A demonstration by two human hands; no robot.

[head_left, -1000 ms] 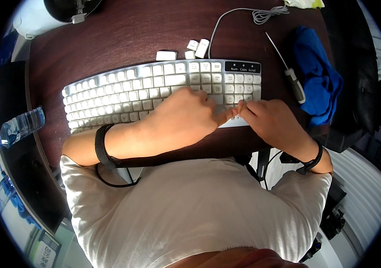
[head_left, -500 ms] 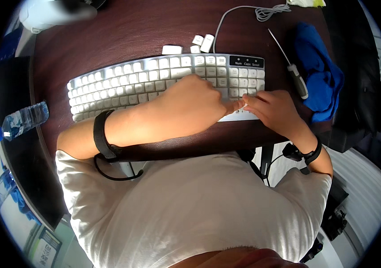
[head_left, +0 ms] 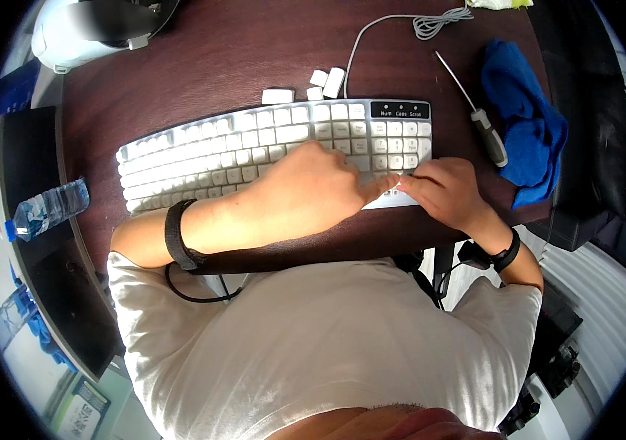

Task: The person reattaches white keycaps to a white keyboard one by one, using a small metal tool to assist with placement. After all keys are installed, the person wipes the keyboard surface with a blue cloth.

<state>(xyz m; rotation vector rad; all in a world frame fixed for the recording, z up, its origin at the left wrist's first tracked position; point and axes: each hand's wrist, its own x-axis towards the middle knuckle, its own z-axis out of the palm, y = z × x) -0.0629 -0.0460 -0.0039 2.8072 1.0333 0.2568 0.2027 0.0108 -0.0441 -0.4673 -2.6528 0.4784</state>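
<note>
Left hand and right hand met over the number pad of a long, white plastic keyboard.
The left was loosely curled, one digit stretched toward the right's closely pinched fingertips; whether either gripped anything could not be told. The keyboard lay on the dark red-brown desk, its near right part beneath them. An uneven push or pull there might have damaged the number pad or skidded the keyboard. Such a skid might have scattered the four loose, white plastic keycaps just beyond its far edge, and tugged the thin grey cable coiled farther back.
</note>
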